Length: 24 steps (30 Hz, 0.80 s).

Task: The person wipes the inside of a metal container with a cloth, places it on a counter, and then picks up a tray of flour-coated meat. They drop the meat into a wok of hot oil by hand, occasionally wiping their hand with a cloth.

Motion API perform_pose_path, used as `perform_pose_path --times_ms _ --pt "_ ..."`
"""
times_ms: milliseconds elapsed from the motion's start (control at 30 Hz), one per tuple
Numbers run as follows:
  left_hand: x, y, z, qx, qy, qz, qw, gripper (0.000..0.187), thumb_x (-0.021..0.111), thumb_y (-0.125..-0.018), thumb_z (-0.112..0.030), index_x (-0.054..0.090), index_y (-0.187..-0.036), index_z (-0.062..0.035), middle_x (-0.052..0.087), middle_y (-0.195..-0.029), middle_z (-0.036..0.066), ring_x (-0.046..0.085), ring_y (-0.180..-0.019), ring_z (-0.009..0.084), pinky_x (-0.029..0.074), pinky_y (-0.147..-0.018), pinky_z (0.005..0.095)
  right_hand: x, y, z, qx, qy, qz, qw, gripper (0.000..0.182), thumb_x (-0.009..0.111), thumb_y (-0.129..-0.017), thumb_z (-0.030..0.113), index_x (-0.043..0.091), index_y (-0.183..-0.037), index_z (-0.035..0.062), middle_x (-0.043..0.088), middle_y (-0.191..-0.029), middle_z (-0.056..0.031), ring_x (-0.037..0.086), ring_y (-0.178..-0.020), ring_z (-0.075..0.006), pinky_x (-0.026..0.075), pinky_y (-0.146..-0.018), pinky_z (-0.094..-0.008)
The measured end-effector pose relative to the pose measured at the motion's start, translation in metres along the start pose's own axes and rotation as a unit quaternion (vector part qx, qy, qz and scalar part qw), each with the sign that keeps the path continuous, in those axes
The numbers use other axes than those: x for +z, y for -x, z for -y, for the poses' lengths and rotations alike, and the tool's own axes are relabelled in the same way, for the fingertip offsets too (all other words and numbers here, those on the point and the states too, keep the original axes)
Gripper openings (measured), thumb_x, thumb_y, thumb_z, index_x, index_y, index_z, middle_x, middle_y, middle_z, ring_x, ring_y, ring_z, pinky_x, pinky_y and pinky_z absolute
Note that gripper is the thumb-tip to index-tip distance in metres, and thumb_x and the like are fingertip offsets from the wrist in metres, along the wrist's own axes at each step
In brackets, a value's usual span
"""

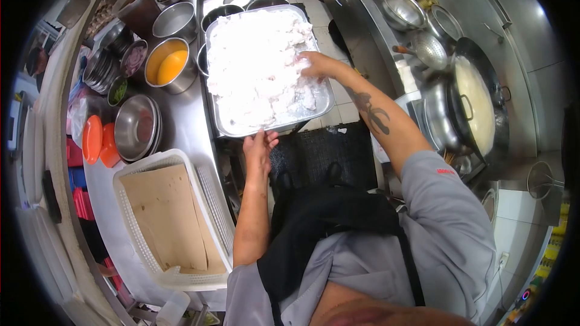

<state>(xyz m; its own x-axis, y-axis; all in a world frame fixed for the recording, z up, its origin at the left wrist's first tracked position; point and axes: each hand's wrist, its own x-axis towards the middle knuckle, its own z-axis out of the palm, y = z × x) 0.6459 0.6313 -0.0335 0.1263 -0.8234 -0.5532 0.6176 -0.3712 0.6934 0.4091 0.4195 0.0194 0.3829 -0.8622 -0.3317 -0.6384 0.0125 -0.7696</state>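
A large metal tray [225, 125] holds a heap of white, floury-looking pieces [257, 72], partly washed out by glare. My left hand [261, 147] is at the tray's near edge, its fingers at the rim and the thumb side upward. My right hand [314, 65] reaches over the tray's right side and touches the white pieces there. Its fingertips are lost among the pieces, so what they hold, if anything, cannot be made out.
On the left counter stand a pot with orange-yellow liquid [167, 65], steel bowls [138, 127] and a white basket lined with cardboard [172, 217]. Metal bowls sit behind the tray. Along the right are a strainer [429, 50] and a wok of pale liquid [474, 105].
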Motion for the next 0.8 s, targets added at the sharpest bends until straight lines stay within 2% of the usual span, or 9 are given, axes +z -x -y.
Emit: perform_pose_path --times_ms 33,67,167,200,467,500,567,700,800 --pt "0.000 -0.001 0.000 -0.001 -0.002 0.001 1.000 0.030 0.053 -0.096 -0.013 0.042 -0.116 0.0055 0.057 -0.106 0.020 0.063 -0.087 0.0273 0.054 -0.071 0.0350 -0.001 0.007 0.007 -0.009 0.046 0.008 0.999 0.085 0.078 -0.072 0.020 0.033 -0.145 0.0141 0.062 -0.104 -0.0171 0.063 -0.067 -0.0198 0.052 -0.044 -0.0284" --pt "0.000 0.000 -0.001 -0.002 -0.004 0.001 1.000 0.030 0.053 -0.096 -0.013 0.042 -0.116 0.0056 0.057 -0.106 0.020 0.063 -0.087 0.0273 0.054 -0.071 0.0350 -0.003 0.008 0.015 0.035 0.044 0.064 0.996 0.108 0.081 -0.065 0.023 0.016 -0.151 0.0227 0.055 -0.118 -0.0238 0.065 -0.078 -0.0286 0.056 -0.055 -0.0344" --pt "0.000 0.003 -0.002 -0.004 -0.003 0.002 1.000 0.031 0.053 -0.096 -0.014 0.042 -0.116 0.0056 0.057 -0.107 0.020 0.063 -0.087 0.0271 0.054 -0.071 0.0353 0.018 0.009 0.025 -0.053 0.278 -0.016 0.959 0.113 0.083 -0.062 0.026 0.014 -0.152 0.0230 0.047 -0.124 -0.0299 0.063 -0.093 -0.0380 0.054 -0.075 -0.0394" --pt "0.001 0.003 -0.003 -0.003 -0.003 0.004 1.000 0.031 0.053 -0.096 -0.014 0.042 -0.116 0.0056 0.057 -0.107 0.020 0.063 -0.087 0.0270 0.054 -0.071 0.0355 0.017 0.009 0.029 -0.064 0.281 -0.004 0.958 0.116 0.083 -0.060 0.028 0.013 -0.152 0.0237 0.041 -0.126 -0.0349 0.058 -0.103 -0.0444 0.048 -0.090 -0.0401" --pt "-0.002 0.000 -0.003 0.000 -0.043 0.020 0.999 0.026 0.052 -0.096 -0.013 0.046 -0.115 0.0035 0.063 -0.094 0.014 0.066 -0.077 0.0210 0.055 -0.063 0.0293 0.014 -0.047 -0.005 -0.170 0.288 0.085 0.939 0.081 0.079 -0.064 0.024 0.046 -0.135 0.0071 0.056 -0.118 -0.0271 0.059 -0.104 -0.0391 0.047 -0.091 -0.0411" --pt "-0.005 0.000 0.001 0.025 -0.024 0.035 0.999 0.026 0.052 -0.096 -0.014 0.047 -0.115 0.0038 0.063 -0.092 0.013 0.066 -0.077 0.0209 0.056 -0.064 0.0294 0.014 -0.041 -0.007 -0.179 0.224 0.067 0.956 0.080 0.079 -0.064 0.026 0.046 -0.134 0.0056 0.057 -0.117 -0.0286 0.058 -0.104 -0.0393 0.047 -0.091 -0.0419" --pt "-0.001 0.001 -0.002 -0.008 -0.018 -0.001 1.000 0.027 0.053 -0.097 -0.015 0.047 -0.114 0.0042 0.063 -0.094 0.015 0.066 -0.079 0.0219 0.056 -0.066 0.0310 0.022 -0.018 0.010 -0.118 0.313 0.011 0.942 0.079 0.077 -0.067 0.030 0.044 -0.135 0.0054 0.055 -0.118 -0.0298 0.059 -0.103 -0.0401 0.048 -0.090 -0.0412" --pt "-0.001 0.009 -0.008 -0.025 -0.030 0.005 0.999 0.027 0.051 -0.097 -0.016 0.045 -0.115 0.0040 0.062 -0.099 0.017 0.065 -0.082 0.0229 0.055 -0.068 0.0318 0.011 -0.020 0.007 -0.220 0.223 -0.052 0.948 0.070 0.073 -0.071 0.024 0.046 -0.133 0.0050 0.062 -0.108 -0.0261 0.062 -0.098 -0.0369 0.049 -0.088 -0.0415" --pt "-0.001 0.012 -0.011 -0.023 -0.019 0.014 0.999 0.027 0.050 -0.098 -0.016 0.045 -0.115 0.0037 0.062 -0.100 0.017 0.065 -0.083 0.0231 0.055 -0.070 0.0325 0.004 -0.009 0.014 -0.107 0.203 0.023 0.973 0.068 0.073 -0.070 0.021 0.049 -0.131 0.0051 0.063 -0.106 -0.0254 0.062 -0.097 -0.0361 0.049 -0.088 -0.0406"
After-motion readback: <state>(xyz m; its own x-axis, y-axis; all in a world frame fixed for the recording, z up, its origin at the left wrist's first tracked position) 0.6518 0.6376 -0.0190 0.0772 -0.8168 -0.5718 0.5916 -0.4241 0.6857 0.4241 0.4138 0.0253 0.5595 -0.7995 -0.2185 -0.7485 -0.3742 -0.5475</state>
